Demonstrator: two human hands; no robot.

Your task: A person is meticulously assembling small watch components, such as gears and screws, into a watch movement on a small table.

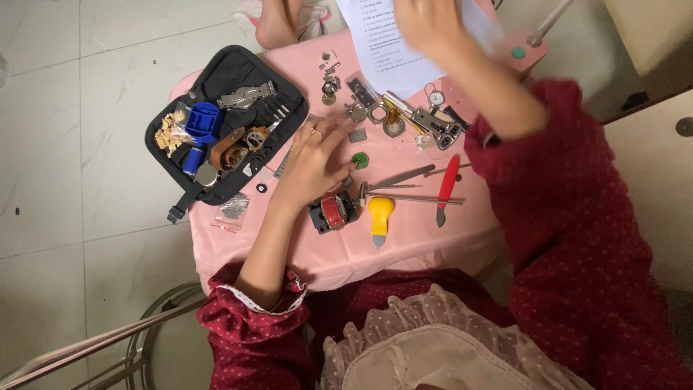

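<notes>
Resting flat on the pink-covered bench (433, 242), the left hand (312, 162) has its fingers spread and a ring on one of them; its grip is released, holding nothing. Fingertips lie just beside a small green round part (359, 159) and near a small grey square piece (357, 135). Whether a fingertip actually touches the green part, cannot tell.

Right hand (427, 23) is raised at the far edge of the bench, over a white printed sheet (375, 50). It is blurred; cannot tell whether its grip is clenched on the sheet or merely over it.

Near the left wrist: a black-and-red holder block (333, 212), a yellow-handled tool (380, 215) just beside it, long tweezers (404, 177), thin metal rods (415, 197), and a red-handled knife (447, 186) further right. Beyond the green part: a metal press-like tool (433, 123), small rings and loose metal bits.

Left of the hand, an open black tool case (231, 72) overhangs the bench edge, holding a blue block (203, 120), a metal clasp tool (247, 94), and a brown strap piece (227, 148). Small clear bags (232, 209) lie below the case.

Dark red dotted sleeves on both arms. Pale tiled floor (86, 144) around.
</notes>
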